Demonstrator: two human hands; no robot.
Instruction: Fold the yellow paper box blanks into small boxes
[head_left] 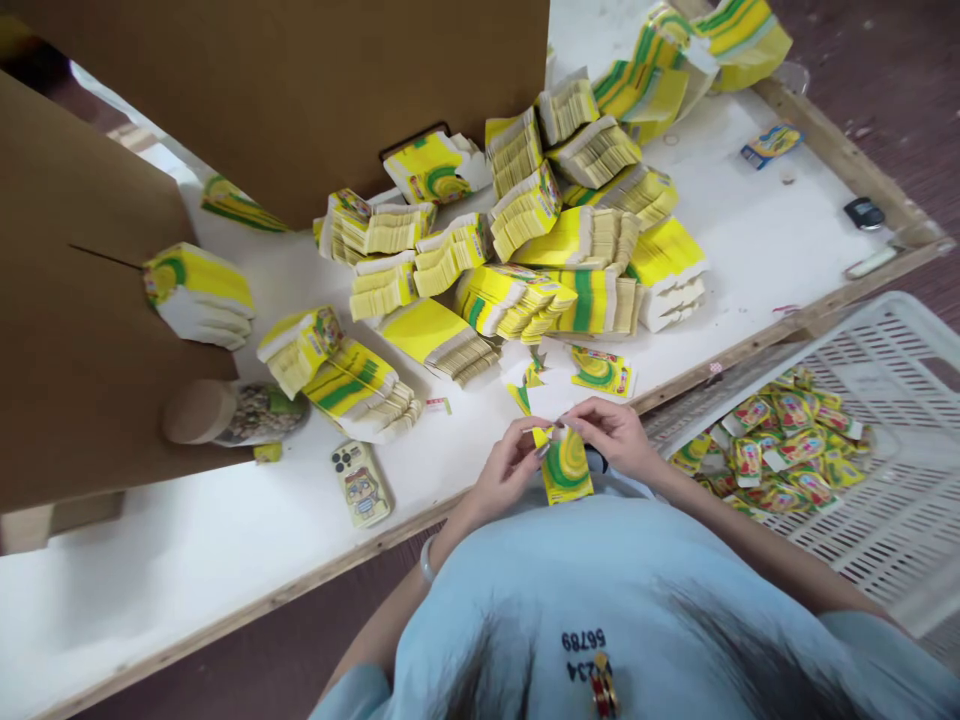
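Note:
A small yellow carton (566,468) with a green swirl is held upright just past the table's front edge, close to my body. The fingers of my left hand (504,462) are closed on its upper left side. At its top edge, my right hand (613,432) pinches with thumb and fingertips, almost meeting the left fingertips. Whether a flap or something smaller lies in that pinch is hidden. Beyond the hands, a flat yellow carton (600,372) and white-and-yellow carton pieces (523,385) lie on the white table (450,470).
Stacks of flat yellow cartons (427,335) spread across the table. Brown cardboard (300,100) stands behind them. At left are a lidded jar (262,412) and a phone (361,485). A white plastic basket (892,400) at right contains several folded boxes (795,440). A small blue box (772,145) lies at far right.

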